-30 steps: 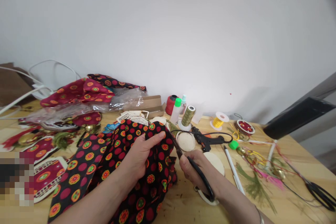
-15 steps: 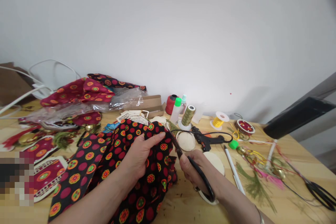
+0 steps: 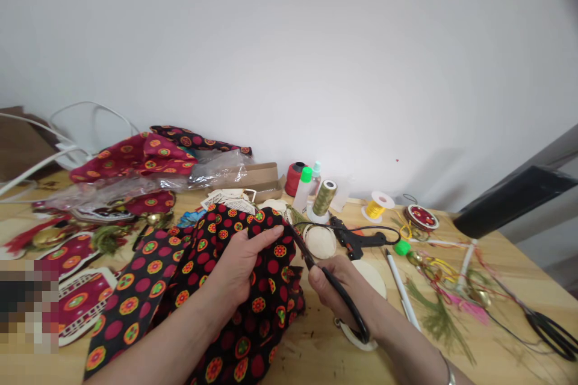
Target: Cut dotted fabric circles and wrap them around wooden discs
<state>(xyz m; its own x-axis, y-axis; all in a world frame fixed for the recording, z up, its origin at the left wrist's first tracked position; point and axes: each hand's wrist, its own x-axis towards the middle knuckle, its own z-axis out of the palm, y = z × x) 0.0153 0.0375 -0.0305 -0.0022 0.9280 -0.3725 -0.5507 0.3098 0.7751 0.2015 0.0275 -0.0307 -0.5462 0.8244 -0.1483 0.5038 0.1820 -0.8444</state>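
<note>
My left hand (image 3: 241, 261) pinches a piece of black fabric (image 3: 221, 334) near its upper edge, thumb on top. The fabric carries red dots and orange flower rounds, and it hangs in folds down to the table. In my right hand (image 3: 341, 289) is a pair of black-handled scissors (image 3: 341, 301), gripped by the handles. Their blades point up and left, up against the fabric edge just right of my left thumb. How far the blades are apart, I cannot tell. Small dark scraps lie on the wood below.
Behind my hands stand a green thread cone (image 3: 324, 200), a red thread spool (image 3: 294, 179) and a green-capped bottle (image 3: 303, 189). A glue gun (image 3: 361, 239), a white pen (image 3: 401, 289) and second scissors (image 3: 551, 335) lie to the right. Decorated pieces (image 3: 85, 301) and maroon fabric (image 3: 135, 156) are at left.
Hardly anything differs. Both hands, the scissors and the fabric hold nearly the same place, with only a very slight shift at the fabric's cut edge.
</note>
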